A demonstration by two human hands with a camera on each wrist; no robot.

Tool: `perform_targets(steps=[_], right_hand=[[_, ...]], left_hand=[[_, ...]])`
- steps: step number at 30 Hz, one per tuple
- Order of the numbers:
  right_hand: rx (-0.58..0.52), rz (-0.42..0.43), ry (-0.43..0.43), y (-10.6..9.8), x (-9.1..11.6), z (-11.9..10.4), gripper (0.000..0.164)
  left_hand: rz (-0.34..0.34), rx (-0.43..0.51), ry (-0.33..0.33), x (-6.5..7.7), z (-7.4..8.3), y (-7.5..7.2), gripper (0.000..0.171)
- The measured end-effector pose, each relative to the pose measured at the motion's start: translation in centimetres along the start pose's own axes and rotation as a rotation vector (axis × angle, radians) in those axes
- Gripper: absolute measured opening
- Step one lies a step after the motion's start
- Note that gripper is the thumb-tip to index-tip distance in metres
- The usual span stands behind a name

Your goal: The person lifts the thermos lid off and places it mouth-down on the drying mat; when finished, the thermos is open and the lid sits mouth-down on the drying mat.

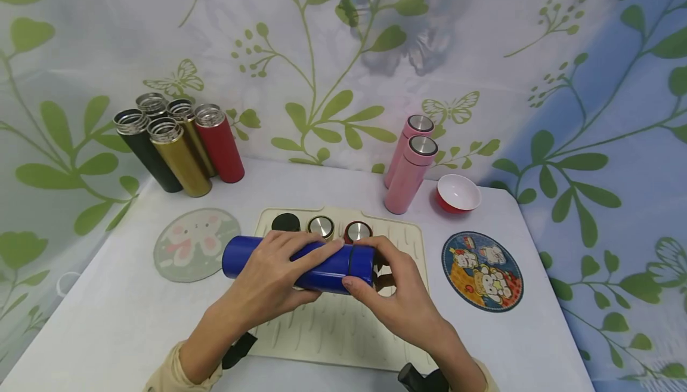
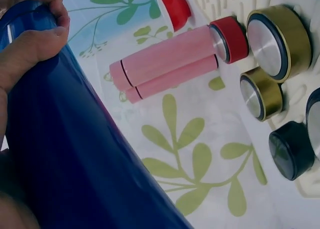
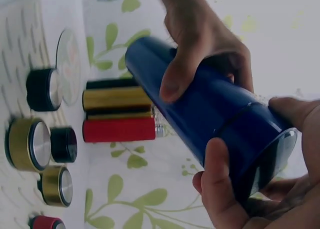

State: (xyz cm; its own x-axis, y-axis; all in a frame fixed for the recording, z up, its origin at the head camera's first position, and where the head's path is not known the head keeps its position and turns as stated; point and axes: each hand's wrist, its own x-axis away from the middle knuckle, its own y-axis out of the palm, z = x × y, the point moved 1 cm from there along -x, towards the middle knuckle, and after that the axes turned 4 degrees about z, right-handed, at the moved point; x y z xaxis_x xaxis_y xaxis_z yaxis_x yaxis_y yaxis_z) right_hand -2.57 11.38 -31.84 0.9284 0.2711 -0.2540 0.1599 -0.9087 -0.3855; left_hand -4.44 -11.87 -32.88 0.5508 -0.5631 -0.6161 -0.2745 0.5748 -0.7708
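One glossy blue cylindrical metal-looking flask (image 1: 331,274) is held sideways above the cream rectangular ribbed mat (image 1: 343,335), the left hand (image 1: 276,269) wrapped round its body, seemingly to steady it, the right hand (image 1: 401,296) gripping its round blue lid (image 1: 362,264), apparently for purchase.

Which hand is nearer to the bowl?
Right. The right hand is in front of the bowl and to its left; the left hand is even farther left.

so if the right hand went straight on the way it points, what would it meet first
Probably the blue bottle, whose lid end the right hand grips. Beyond it, the red lid looks next in the head view, though depth is unclear.
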Motion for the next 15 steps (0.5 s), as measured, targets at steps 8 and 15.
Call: perform_targets(steps=[8, 15], right_hand=[[-0.030, -0.017, -0.120, 0.2, 0.0, 0.0, 0.044], [-0.047, -0.014, -0.183, 0.4, 0.1, -0.3, 0.049]], left_hand=[[0.007, 0.009, 0.027, -0.1, -0.1, -0.5, 0.086], [0.019, -0.009, 0.026, -0.4, 0.2, -1.3, 0.087]])
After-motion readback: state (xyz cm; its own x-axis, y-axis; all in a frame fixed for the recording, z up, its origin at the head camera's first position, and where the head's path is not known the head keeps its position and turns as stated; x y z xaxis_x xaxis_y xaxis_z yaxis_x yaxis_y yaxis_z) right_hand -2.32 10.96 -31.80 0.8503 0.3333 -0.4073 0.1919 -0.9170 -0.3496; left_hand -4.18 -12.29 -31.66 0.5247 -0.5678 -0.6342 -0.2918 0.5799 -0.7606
